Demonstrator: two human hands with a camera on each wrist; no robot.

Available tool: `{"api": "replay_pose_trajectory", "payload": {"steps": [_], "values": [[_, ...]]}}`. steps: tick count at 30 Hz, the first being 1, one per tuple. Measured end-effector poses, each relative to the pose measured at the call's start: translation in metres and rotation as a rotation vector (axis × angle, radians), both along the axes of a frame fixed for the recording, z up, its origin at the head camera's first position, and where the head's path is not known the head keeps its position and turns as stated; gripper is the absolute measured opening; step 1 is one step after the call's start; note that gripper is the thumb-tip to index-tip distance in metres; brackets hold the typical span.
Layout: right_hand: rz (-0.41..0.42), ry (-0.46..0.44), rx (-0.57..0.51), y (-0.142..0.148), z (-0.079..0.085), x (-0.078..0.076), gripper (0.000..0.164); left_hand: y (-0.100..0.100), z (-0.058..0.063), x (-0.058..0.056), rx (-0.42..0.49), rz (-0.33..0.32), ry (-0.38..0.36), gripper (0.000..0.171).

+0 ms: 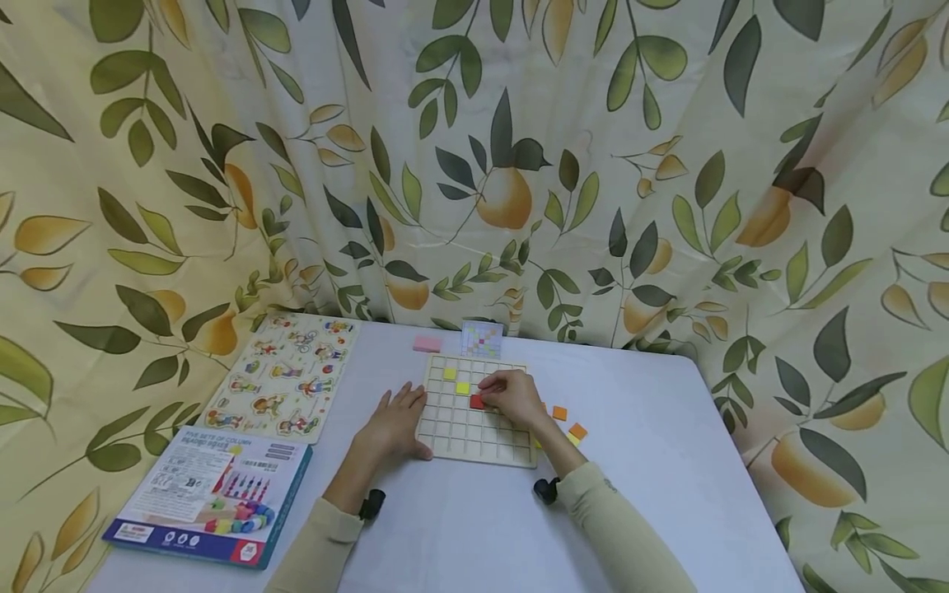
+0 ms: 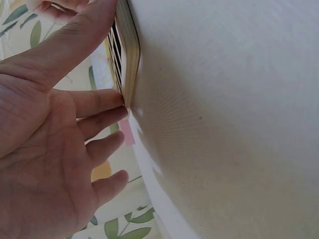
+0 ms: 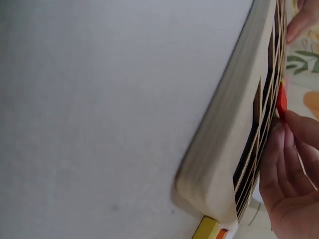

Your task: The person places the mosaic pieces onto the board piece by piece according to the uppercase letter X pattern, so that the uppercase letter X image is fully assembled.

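Note:
A pale wooden grid board [image 1: 482, 451] lies on the table, its square cells marked off by thin ridges. Two yellow square tiles [image 1: 463, 388] sit in its upper cells on a diagonal. My right hand [image 1: 515, 399] is over the middle of the board and pinches a red square tile [image 1: 477, 402] between thumb and fingertips. In the right wrist view the red tile [image 3: 282, 102] stands tilted at the grid. At the board's left side my left hand [image 1: 395, 426] lies with fingers extended, fingertips and thumb [image 2: 79, 40] against the edge.
Loose orange tiles [image 1: 559, 413] and yellow ones lie right of the board, partly behind my right wrist. Behind the board are a small coloured pattern card [image 1: 481, 338] and a pink block [image 1: 427, 343]. On the left lie a picture board [image 1: 278, 379] and a boxed set [image 1: 211, 494].

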State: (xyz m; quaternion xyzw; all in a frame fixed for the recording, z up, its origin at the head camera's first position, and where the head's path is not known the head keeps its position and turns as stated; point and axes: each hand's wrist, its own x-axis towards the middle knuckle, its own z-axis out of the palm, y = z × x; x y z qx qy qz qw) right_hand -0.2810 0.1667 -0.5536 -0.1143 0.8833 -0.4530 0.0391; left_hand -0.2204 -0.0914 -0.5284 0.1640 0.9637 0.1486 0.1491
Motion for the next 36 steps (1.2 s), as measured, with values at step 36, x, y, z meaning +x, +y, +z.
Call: {"api": "replay_pose_trajectory", "payload": {"steps": [36], "values": [[-0.071, 0.087, 0.047, 0.046, 0.025, 0.038, 0.017, 0.001, -0.004, -0.001, -0.007, -0.011, -0.002, 0.111]]}}
